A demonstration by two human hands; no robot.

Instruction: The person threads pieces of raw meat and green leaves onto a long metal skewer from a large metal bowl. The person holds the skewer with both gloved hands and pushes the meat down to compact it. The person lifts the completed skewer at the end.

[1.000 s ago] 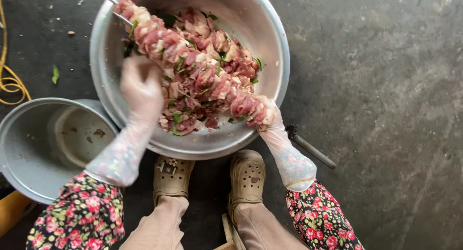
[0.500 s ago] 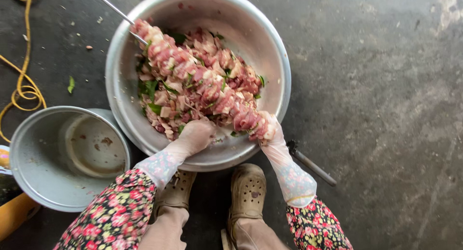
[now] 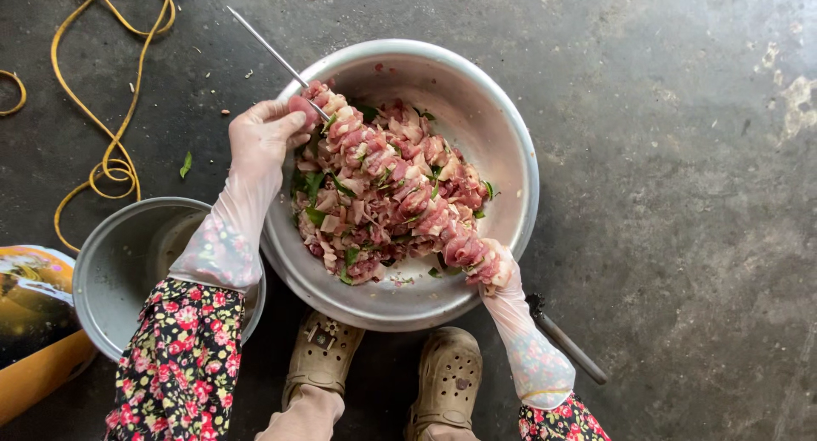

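Skewer (image 3: 387, 194) loaded with raw meat, held at both ends over the metal bowl (image 3: 502, 143).
Left hand (image 3: 262, 139), gloved, grip pinched shut on a meat piece at the skewer's bare point; right hand (image 3: 500, 271) closed round the lower end. Bowl sits on the concrete floor (image 3: 681, 194); smaller pot (image 3: 119, 271) beside its left rim, yellow cord (image 3: 111, 160) beyond.

To your right of the metal bowl (image 3: 502, 143) the concrete floor (image 3: 681, 194) lies open, broken only by a dark handle (image 3: 566, 339) just beside the bowl's near rim. To your left, passage narrows: a smaller pot (image 3: 119, 271) touches or nearly touches the bowl, a yellow cord (image 3: 106, 164) loops beyond it, and the skewer (image 3: 272, 54) juts out past the far-left rim. Your two shoes (image 3: 383, 373) close the near side
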